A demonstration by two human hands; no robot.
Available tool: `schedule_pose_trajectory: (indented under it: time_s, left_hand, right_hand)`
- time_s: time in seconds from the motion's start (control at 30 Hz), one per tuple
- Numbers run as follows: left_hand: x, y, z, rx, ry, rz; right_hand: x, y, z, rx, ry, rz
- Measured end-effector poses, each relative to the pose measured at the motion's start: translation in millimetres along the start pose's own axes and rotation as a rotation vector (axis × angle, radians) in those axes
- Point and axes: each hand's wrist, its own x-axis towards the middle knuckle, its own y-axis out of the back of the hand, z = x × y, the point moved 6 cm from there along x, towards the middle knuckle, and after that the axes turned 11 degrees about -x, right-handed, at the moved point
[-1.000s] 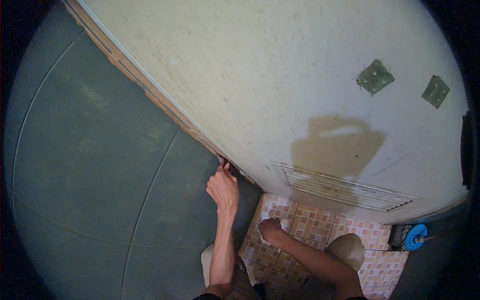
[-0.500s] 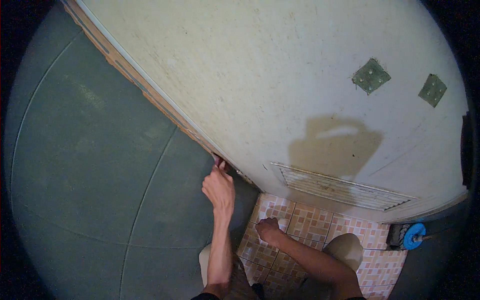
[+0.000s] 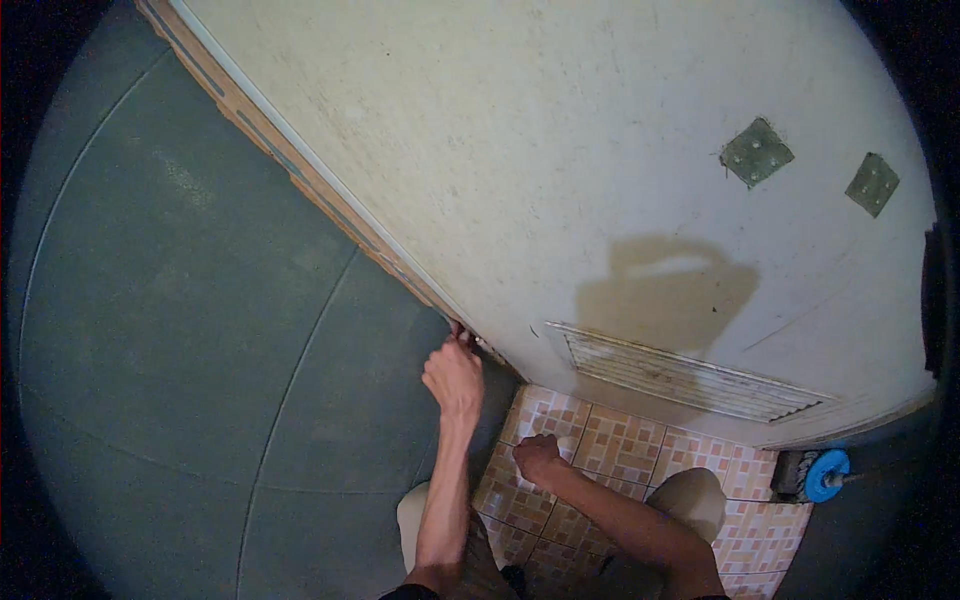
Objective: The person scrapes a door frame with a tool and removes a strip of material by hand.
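My left hand (image 3: 455, 375) reaches up to the lower edge of a cream door (image 3: 560, 170), with its fingertips pinched on the door edge (image 3: 462, 335) where it meets the brown frame strip (image 3: 330, 205). My right hand (image 3: 538, 458) is curled into a fist and rests on the orange and white tiled floor (image 3: 640, 450), just below the door. I cannot tell whether anything is inside that fist. Both forearms come in from the lower edge, and my knees show to either side.
A slatted vent (image 3: 680, 378) is set low in the door, and two square metal plates (image 3: 757, 152) are fixed higher up. A dark green tiled wall (image 3: 180, 330) fills the left. A blue round object (image 3: 825, 475) lies on the floor at the lower right.
My left hand has slid slightly up along the door edge. My right hand stays on the floor in nearly the same place.
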Motion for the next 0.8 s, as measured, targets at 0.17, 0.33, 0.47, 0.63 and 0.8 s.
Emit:
schedule_pose_trajectory:
  time_s: [0.17,0.33,0.47,0.63,0.8]
  left_hand:
    - [9,44,8,-0.116,-0.038,0.229]
    - [4,-3,-13,0.015,0.008,0.079]
    - [0,-16,-20,0.003,-0.024,0.026]
    - [0,7,5,-0.017,-0.027,0.045]
    - [1,48,23,-0.142,-0.040,0.181]
  right_hand:
    - [-3,0,-5,-0.099,-0.010,0.211]
    - [10,-16,-3,-0.042,0.016,-0.061]
    - [5,-11,-4,0.025,0.029,-0.007]
    - [5,-8,-3,-0.107,0.038,-0.139]
    - [6,-9,-5,-0.072,0.002,-0.019]
